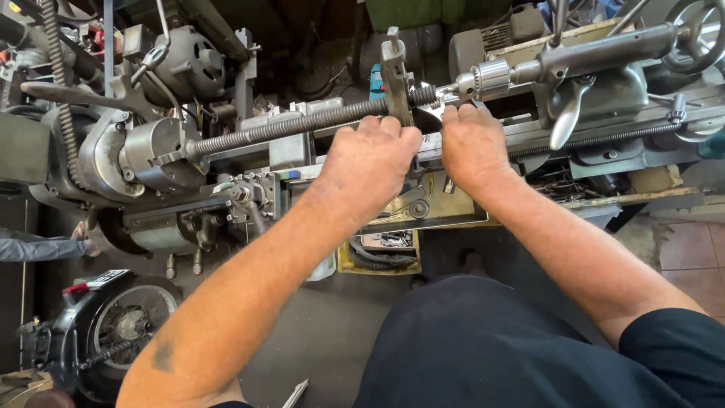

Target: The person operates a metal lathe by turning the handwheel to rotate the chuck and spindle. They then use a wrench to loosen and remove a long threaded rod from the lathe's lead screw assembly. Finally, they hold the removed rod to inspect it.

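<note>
While the long dark threaded steel rod (302,127) sits clamped in the round silver lathe chuck (155,155), both hands work at its far end. Left hand (370,162) curls shut over the flat grey metal bracket (396,75) on the rod; right hand (472,143) pinches the rod tip beside the shiny drill chuck (491,78).

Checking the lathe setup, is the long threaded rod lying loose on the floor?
No, the threaded rod is up on the lathe, one end in the chuck, with the left hand and right hand near its other end.
</note>
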